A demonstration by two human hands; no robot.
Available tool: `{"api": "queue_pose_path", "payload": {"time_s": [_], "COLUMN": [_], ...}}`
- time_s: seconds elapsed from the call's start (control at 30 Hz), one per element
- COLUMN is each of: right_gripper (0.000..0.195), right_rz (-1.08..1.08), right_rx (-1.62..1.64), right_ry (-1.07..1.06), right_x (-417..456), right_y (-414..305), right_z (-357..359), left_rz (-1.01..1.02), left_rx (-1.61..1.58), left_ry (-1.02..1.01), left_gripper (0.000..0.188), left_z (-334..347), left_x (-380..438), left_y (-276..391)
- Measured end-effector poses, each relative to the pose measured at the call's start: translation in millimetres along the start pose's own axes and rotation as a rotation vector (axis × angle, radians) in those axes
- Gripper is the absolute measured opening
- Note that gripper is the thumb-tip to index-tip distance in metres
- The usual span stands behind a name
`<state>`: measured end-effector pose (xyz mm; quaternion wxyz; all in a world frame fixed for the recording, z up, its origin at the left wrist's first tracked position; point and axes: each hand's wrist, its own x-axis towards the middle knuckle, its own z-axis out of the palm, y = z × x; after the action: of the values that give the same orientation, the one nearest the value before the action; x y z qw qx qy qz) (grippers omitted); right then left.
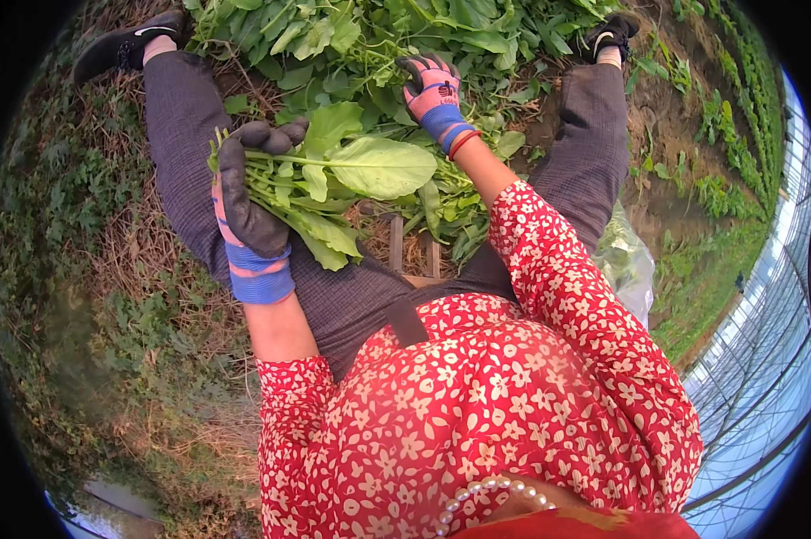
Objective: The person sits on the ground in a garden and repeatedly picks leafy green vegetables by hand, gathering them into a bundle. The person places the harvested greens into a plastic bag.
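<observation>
My left hand [250, 195], in a pink and blue glove with a dark coated palm, is closed around a bunch of leafy greens [385, 167]. The cut-looking stem ends stick out past the fingers on the left, and the broad leaves fan out to the right over my lap. My right hand [429, 91], gloved alike, reaches down to a large heap of loose greens [473, 27] between my feet. Its fingers curl toward thin stems there; the fingertips are partly hidden, so a grip on them is not certain.
Between my thighs show the wooden slats [396, 242] of a low frame. A clear plastic bag [624, 259] with greens inside lies beyond my right thigh. Planted rows [729, 128] run along the right, by a greenhouse wall [762, 377]. Dry stalks and weeds [142, 269] cover the left.
</observation>
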<state>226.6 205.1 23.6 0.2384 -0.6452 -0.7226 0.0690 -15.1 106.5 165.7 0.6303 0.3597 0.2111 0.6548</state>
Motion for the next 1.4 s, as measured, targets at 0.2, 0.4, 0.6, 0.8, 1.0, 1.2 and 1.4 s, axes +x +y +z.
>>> {"api": "queue_pose_path", "payload": {"time_s": [0.2, 0.4, 0.6, 0.8, 1.0, 1.2, 1.4], "right_gripper": [0.026, 0.057, 0.054, 0.040, 0.028, 0.027, 0.027], "right_rz": [0.196, 0.450, 0.478, 0.421, 0.209, 0.224, 0.166], "right_rx": [0.133, 0.120, -0.132, 0.484, 1.451, 1.151, 0.618], "right_ry": [0.304, -0.094, -0.221, -0.167, -0.225, -0.311, -0.382], "right_x": [45.3, 88.2, 93.1, 67.0, 15.1, 10.9, 19.2], "right_y": [15.2, 23.5, 0.1, 47.4, -18.8, 0.6, -17.6], "right_z": [-5.2, -14.2, -38.0, -13.0, -91.3, -73.9, -71.1], "left_rz": [-0.035, -0.071, -0.085, -0.113, -0.176, -0.185, -0.219], "left_rx": [-0.062, -0.084, -0.044, -0.043, 0.112, 0.212, 0.192], "left_ry": [0.067, -0.031, 0.018, 0.060, 0.243, 0.308, 0.369], "left_gripper": [0.035, 0.036, 0.036, 0.039, 0.038, 0.040, 0.038], "left_z": [13.1, 13.6, 30.9, 26.7, -8.7, -20.8, -31.8], "left_x": [0.4, 2.7, 2.8, 3.4, -5.6, -11.2, -40.9], "left_y": [5.3, -1.5, -2.7, -3.8, 4.3, -10.3, -20.7]}}
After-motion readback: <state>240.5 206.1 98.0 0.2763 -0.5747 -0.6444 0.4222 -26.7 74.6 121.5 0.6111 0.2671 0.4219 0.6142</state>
